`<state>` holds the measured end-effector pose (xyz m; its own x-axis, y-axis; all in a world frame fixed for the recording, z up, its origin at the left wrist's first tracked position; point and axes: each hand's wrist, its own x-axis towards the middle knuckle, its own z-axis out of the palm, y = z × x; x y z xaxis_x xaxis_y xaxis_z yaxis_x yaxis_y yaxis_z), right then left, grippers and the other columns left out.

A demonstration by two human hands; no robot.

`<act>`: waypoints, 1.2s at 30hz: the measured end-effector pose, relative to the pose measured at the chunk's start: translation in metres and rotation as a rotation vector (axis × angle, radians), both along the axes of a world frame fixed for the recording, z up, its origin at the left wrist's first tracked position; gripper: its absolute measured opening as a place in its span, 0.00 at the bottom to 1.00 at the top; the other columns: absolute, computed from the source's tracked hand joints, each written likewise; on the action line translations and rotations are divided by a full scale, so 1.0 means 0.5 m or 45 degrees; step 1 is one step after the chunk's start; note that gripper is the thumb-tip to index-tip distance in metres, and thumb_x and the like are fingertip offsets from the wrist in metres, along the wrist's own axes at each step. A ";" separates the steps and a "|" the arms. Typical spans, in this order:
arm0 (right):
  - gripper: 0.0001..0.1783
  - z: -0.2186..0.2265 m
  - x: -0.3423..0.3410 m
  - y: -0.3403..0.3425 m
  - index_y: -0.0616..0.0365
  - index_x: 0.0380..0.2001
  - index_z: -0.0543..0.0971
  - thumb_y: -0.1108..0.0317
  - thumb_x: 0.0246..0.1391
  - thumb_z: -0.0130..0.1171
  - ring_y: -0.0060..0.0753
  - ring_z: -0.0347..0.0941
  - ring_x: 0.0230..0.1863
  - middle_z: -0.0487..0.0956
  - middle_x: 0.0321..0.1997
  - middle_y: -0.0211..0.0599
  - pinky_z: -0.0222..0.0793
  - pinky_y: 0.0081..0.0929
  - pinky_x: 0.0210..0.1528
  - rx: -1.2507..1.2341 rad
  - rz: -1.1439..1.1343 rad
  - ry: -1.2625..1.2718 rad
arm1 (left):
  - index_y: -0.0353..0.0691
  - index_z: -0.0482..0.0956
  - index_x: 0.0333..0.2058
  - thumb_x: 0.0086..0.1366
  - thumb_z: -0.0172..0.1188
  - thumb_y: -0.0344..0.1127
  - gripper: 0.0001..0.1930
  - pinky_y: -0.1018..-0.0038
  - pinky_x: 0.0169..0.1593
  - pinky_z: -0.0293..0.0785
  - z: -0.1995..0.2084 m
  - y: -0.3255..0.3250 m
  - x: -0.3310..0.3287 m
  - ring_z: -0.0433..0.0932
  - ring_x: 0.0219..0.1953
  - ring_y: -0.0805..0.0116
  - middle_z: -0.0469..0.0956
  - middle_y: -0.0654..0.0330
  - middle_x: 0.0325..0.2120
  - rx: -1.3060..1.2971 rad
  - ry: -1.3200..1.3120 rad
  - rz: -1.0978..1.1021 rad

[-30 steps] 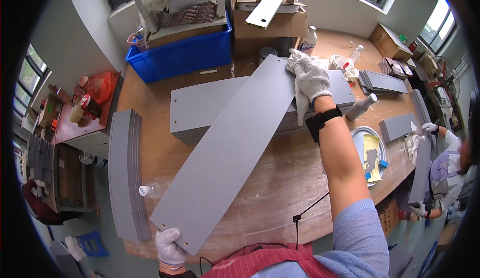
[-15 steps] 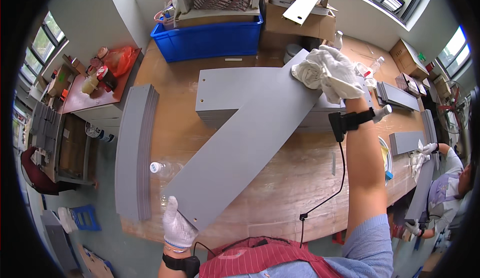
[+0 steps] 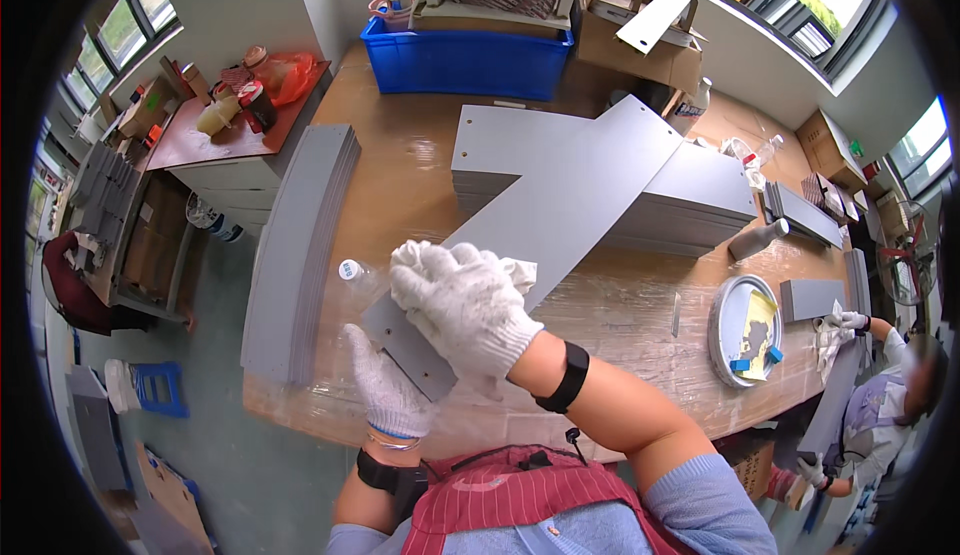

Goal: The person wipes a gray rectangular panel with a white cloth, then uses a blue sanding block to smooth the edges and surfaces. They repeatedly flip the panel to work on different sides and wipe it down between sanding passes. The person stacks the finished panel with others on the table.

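A long flat grey panel (image 3: 590, 190) with small holes near its ends lies slantwise, its far part resting across a stack of grey panels (image 3: 690, 205). My left hand (image 3: 388, 390), in a white glove, grips the panel's near end at the corner, thumb along the edge; its other fingers are partly hidden. Over that same end, my gloved right hand (image 3: 465, 305) presses a bunched white cloth (image 3: 518, 275) onto the surface. The cloth is mostly covered by the hand.
Another panel stack (image 3: 300, 255) stands left, by a clear bottle (image 3: 362, 277). A blue bin (image 3: 470, 63) sits at the back. To the right are a grey bottle (image 3: 757, 240) and a round tub lid (image 3: 722, 330). A co-worker (image 3: 880, 395) handles a panel far right.
My right hand has drawn the cloth from the panel's far end down to its near end. The view has shifted, and the tub lid at right shows fully.
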<state>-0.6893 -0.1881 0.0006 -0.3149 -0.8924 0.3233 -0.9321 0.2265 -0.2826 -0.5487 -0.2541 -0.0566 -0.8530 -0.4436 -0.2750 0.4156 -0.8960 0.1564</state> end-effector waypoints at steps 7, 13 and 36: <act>0.28 -0.015 0.096 0.110 0.47 0.54 0.78 0.65 0.45 0.63 0.48 0.79 0.40 0.82 0.43 0.40 0.74 0.46 0.41 -0.075 0.598 -0.440 | 0.40 0.58 0.69 0.71 0.36 0.71 0.43 0.48 0.64 0.68 -0.053 0.002 0.025 0.67 0.65 0.46 0.64 0.46 0.65 -0.041 0.118 -0.139; 0.22 -0.085 0.026 0.276 0.58 0.57 0.77 0.62 0.61 0.58 0.43 0.80 0.47 0.82 0.47 0.42 0.76 0.37 0.52 0.370 0.018 -1.548 | 0.41 0.61 0.67 0.72 0.45 0.65 0.38 0.48 0.66 0.65 -0.022 0.026 0.028 0.67 0.65 0.49 0.66 0.51 0.64 -0.133 0.032 -0.102; 0.27 0.032 0.115 0.184 0.50 0.55 0.80 0.67 0.48 0.69 0.50 0.78 0.49 0.79 0.52 0.46 0.76 0.40 0.49 -0.762 0.174 -0.678 | 0.36 0.76 0.54 0.65 0.56 0.29 0.19 0.67 0.51 0.80 0.057 0.014 0.115 0.83 0.47 0.60 0.81 0.56 0.45 -1.645 -0.519 -0.123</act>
